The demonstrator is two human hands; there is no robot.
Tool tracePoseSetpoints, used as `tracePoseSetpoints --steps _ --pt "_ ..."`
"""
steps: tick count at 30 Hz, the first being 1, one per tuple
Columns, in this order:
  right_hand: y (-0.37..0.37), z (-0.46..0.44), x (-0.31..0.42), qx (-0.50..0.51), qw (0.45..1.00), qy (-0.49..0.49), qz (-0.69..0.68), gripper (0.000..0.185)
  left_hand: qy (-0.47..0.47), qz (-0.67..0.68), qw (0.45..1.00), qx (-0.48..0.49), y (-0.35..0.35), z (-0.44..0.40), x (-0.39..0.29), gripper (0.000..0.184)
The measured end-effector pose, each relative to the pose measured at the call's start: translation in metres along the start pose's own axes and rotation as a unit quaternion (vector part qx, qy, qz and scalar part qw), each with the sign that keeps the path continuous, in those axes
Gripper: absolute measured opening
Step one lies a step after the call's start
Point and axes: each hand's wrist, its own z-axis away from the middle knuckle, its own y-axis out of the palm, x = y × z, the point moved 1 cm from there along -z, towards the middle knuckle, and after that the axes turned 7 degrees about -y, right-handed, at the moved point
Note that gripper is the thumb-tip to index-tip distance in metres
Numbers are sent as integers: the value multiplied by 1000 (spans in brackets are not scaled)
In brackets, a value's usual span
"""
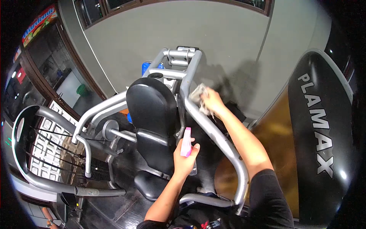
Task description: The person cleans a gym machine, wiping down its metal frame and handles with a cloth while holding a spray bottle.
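Nearest you, your left hand (183, 162) is closed around a spray bottle with a white-and-pink trigger head (186, 143), held upright just to the right of a tall, rounded black padded backrest (150, 107). Below that backrest lies a smaller black padded seat (150, 184). At your right stands a glossy black curved panel lettered "PLAMAX" in silvery capitals (322, 152). Farther forward, your right hand (212, 101), well apart from the left, is clamped on a crumpled off-white cloth (198, 93). The cloth lies at the right edge of a thick silver-grey tubular metal frame (215, 133); whether it presses on the tube, you cannot tell from this view. Behind the frame rises a plain grey wall (225, 38), with a brown-framed window (173, 8) at the top.
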Motion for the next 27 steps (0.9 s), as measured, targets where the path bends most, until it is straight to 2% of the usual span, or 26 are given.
tracePoseSetpoints --steps 2,3,4,5,6,7,8,9,10,12,13,14,16,17,18,19,20,22,23,25,27 --pt "2 -31 13 -114 989 9 -92 33 -9 9 1000 8 0 -1 -1 29" --pt "10 -45 19 -138 977 1 -162 38 -5 14 1000 8 0 -1 -1 28" --pt "29 -66 7 -138 977 -1 -162 38 -3 17 1000 8 -1 -1 0 28" --pt "54 -91 -19 -272 956 -105 46 39 -2 17 1000 7 -2 -1 1 28" --pt "72 -106 -30 -386 864 -202 250 41 -8 13 1000 7 -2 -1 1 27" --pt "83 -109 -29 -241 939 -188 157 42 -15 9 1000 6 -3 -1 1 27" --pt "98 -104 -29 -87 981 -165 60 44 -15 9 1000 6 -3 -2 0 27" --pt "89 -67 20 -61 977 -103 179 40 -7 7 1000 0 -4 -2 -2 26" --pt "79 -60 30 -60 977 -99 180 40 -2 5 1000 -4 -4 -1 -4 26" --pt "64 -51 31 61 978 -141 142 41 -12 -1 1000 12 -6 0 -8 26" --pt "61 -42 31 92 964 -178 173 41 -17 -6 1000 25 -6 -1 -9 26" --pt "59 -31 27 92 964 -177 176 41 -18 -4 999 27 -6 -3 -6 26" --pt "54 -11 23 105 899 -370 211 39 -14 -4 998 55 -2 -7 3 26" --pt "49 -15 23 69 883 -424 186 32 -17 -6 998 59 -1 -8 4 26" --pt "43 -21 21 70 884 -424 186 32 -19 -5 998 59 1 -8 3 26" --pt "25 -26 41 79 968 -223 81 27 3 -20 998 58 3 -8 0 26" --pt "15 -33 47 84 996 -6 -30 24 21 -36 997 58 3 -8 0 26" --pt "22 -74 7 -100 992 -69 -16 26 17 -33 998 59 1 -8 1 26" --pt "25 -89 2 -98 993 -63 -17 26 -6 -25 998 61 0 -8 -2 26" --pt "40 -110 4 -66 986 -148 -25 32 -25 -13 998 63 -1 -7 -4 25" --pt "84 -99 -3 -95 958 -230 143 33 -15 -23 998 59 -1 -8 -6 25"
